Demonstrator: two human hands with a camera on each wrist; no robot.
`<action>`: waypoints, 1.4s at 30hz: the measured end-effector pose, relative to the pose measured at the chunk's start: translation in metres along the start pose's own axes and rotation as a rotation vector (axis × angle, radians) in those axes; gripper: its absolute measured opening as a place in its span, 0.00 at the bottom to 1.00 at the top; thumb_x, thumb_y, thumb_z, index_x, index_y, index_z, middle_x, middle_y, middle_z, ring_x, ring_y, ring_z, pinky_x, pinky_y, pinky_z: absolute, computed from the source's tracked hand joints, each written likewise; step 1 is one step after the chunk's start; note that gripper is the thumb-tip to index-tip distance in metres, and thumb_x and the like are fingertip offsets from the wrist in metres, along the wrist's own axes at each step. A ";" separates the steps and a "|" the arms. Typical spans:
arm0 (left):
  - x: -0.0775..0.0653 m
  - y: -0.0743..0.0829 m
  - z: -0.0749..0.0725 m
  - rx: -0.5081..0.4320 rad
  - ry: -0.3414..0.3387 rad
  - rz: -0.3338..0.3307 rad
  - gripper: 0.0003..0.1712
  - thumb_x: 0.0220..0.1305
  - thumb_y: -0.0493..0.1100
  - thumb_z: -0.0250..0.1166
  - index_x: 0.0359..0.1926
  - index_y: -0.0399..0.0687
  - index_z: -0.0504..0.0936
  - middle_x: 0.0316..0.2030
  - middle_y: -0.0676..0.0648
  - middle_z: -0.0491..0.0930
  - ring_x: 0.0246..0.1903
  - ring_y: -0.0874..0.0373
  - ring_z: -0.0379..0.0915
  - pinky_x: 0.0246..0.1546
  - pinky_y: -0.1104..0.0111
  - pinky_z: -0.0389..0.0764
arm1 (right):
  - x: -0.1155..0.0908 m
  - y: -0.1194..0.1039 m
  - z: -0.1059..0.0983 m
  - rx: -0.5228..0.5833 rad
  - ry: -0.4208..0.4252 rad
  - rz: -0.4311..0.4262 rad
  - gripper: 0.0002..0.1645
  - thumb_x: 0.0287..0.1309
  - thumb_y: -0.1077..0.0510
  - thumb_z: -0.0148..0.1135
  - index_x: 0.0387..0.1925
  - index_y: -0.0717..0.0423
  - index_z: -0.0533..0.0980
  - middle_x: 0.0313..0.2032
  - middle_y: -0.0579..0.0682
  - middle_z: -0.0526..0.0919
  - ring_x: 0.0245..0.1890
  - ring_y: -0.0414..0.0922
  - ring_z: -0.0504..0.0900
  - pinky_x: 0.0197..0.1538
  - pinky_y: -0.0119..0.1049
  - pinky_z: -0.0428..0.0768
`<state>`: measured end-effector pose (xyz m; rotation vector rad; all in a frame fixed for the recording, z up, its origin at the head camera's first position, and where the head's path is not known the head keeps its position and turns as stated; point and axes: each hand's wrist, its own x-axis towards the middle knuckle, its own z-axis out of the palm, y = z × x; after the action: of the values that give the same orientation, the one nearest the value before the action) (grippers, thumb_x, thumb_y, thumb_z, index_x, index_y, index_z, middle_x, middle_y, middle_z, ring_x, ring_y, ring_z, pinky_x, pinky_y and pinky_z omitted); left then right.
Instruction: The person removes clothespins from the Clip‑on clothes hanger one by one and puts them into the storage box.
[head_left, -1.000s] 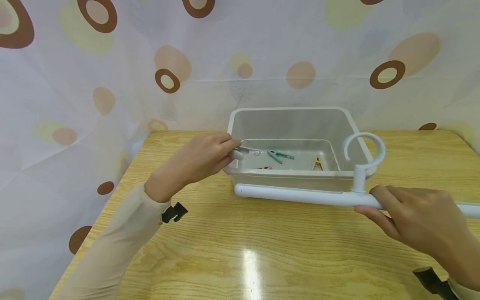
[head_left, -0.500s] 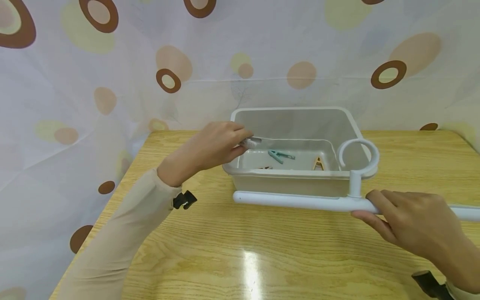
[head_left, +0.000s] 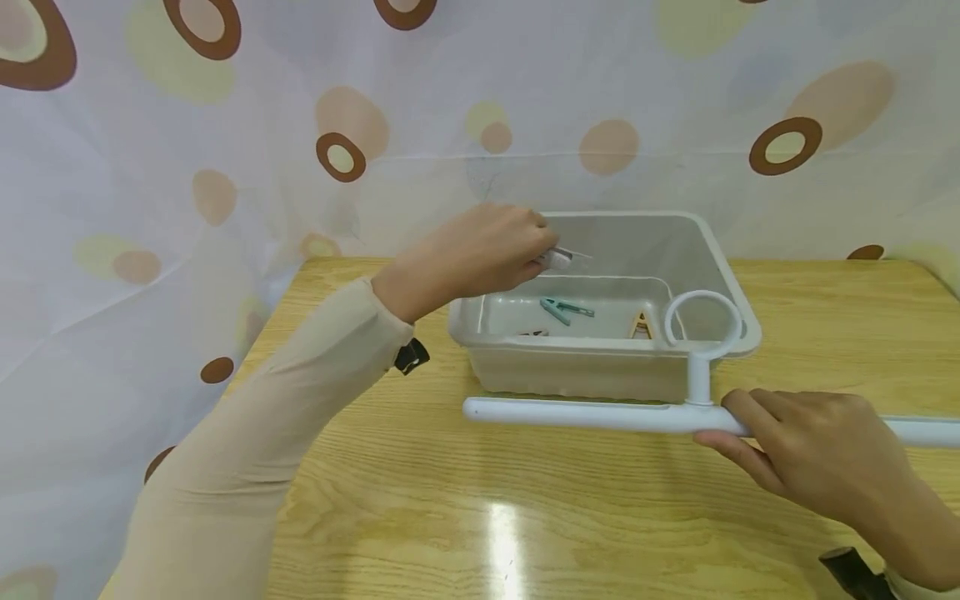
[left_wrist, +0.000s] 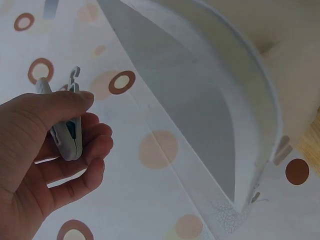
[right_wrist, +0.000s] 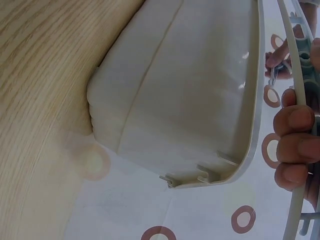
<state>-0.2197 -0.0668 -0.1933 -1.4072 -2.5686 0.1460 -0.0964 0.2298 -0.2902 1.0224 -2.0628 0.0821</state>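
Observation:
My left hand is over the back left part of the grey plastic basin. Between its thumb and fingers it pinches a pale grey clothespin, which has a small hook at one end. My right hand grips the bar of a white clothes hanger in front of the basin, its fingers curled round it. The hanger's round hook points up and overlaps the basin's front right rim in the head view. In the right wrist view the hanger's underside is seen close up.
A green clothespin and a yellow clothespin lie on the basin's floor. A brownish piece is partly hidden by the front rim. The wooden table reaches back to a patterned curtain.
My left hand has risen and moved right with the clothespin, from the basin's left rim to above its inside. The hanger has come slightly nearer and shifted a little left.

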 end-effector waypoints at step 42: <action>-0.010 -0.021 0.009 0.011 -0.053 -0.302 0.22 0.75 0.49 0.49 0.42 0.34 0.80 0.37 0.40 0.80 0.39 0.46 0.77 0.44 0.58 0.79 | -0.012 -0.006 0.009 0.026 -0.104 -0.008 0.35 0.71 0.31 0.31 0.22 0.53 0.64 0.13 0.35 0.50 0.11 0.31 0.48 0.15 0.22 0.44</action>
<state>-0.2338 -0.0861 -0.1996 -1.0075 -2.7798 0.1503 -0.0939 0.2301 -0.3067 1.0706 -2.1560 0.0530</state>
